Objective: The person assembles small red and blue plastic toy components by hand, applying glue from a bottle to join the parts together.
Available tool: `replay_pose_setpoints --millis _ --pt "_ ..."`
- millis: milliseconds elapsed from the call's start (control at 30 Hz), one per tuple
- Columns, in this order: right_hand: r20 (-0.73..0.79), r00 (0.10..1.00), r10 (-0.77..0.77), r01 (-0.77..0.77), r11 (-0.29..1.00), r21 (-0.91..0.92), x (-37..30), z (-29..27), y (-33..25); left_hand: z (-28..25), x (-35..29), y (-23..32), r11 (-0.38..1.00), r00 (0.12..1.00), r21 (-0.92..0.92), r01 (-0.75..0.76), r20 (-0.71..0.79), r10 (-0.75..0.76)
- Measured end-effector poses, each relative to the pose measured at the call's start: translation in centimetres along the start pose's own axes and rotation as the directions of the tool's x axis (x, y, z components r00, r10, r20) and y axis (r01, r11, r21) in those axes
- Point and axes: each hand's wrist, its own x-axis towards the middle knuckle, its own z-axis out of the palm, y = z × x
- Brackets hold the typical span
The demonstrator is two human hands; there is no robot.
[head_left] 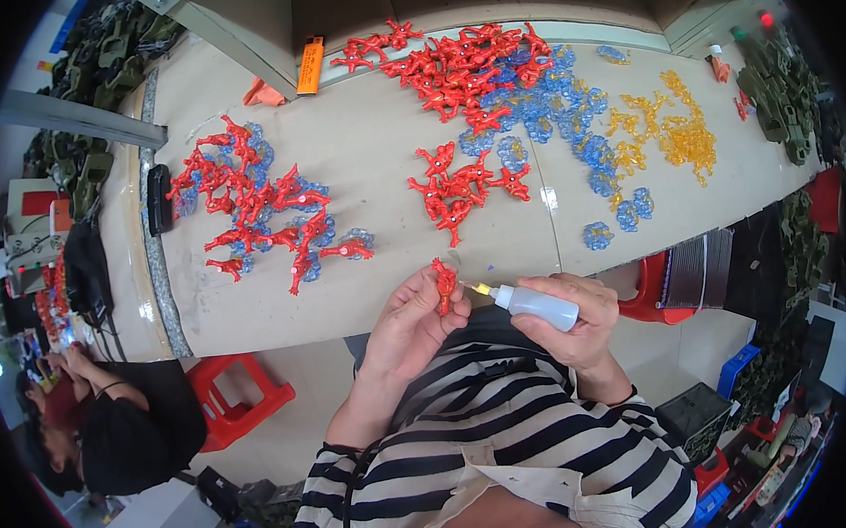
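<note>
At the far left, beside the bench (368, 295), another person (119, 438) in dark clothes bends over low down, with a red stool (245, 394) just to their right. On the left part of the bench lies a cluster of red toy figures on blue clear pieces (260, 210).

The left hand (412, 326) is raised at the near edge of the bench, its grip pinching a small red figure (444, 284) between thumb and fingertips. The figure's long axis runs near to far, roughly upright in the view, its upper end pointing toward the far side of the bench.

Just right of it, the right hand (572, 324) closes its grip around a small white squeeze bottle (536, 306). The bottle lies almost level, its long axis running left to right, with the yellowish nozzle pointing left at the red figure. The tip stands just beside the figure; whether it touches cannot be told.

Beyond the hands, in the middle of the bench, sits a small group of red figures (462, 187), and farther off a larger red heap (462, 69). Right of these spread blue clear pieces (578, 130), then yellow clear pieces (682, 135). At the far right edge lie dark green toy parts (784, 92).
</note>
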Motion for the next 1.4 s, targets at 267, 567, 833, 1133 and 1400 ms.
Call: replay_pose_setpoints --millis 267,567,833,1133,1400 --pt "-0.008 1.000 0.001 -0.001 0.999 0.051 0.0 -0.2 -0.1 0.2 0.0 0.1 0.998 1.000 0.057 0.007 -0.007 -0.006" --pt "0.017 1.000 0.003 -0.004 0.998 0.059 0.5 -0.6 0.1 -0.1 -0.1 0.1 0.995 0.999 0.094 -0.020 0.037 0.016" --pt "-0.010 0.997 0.082 -0.083 0.992 -0.099 2.4 2.6 3.2 -0.5 -0.3 -0.1 0.990 0.997 0.124 -0.071 0.047 0.066" --pt "-0.100 0.989 0.112 -0.128 0.978 -0.165 3.5 0.6 2.9 -1.0 -0.5 0.0 0.988 0.996 0.128 -0.086 0.042 0.081" --pt "-0.091 0.979 0.180 -0.200 0.811 -0.550 10.2 0.2 5.3 -0.2 0.1 -0.3 0.989 0.994 0.134 -0.057 0.097 0.044"
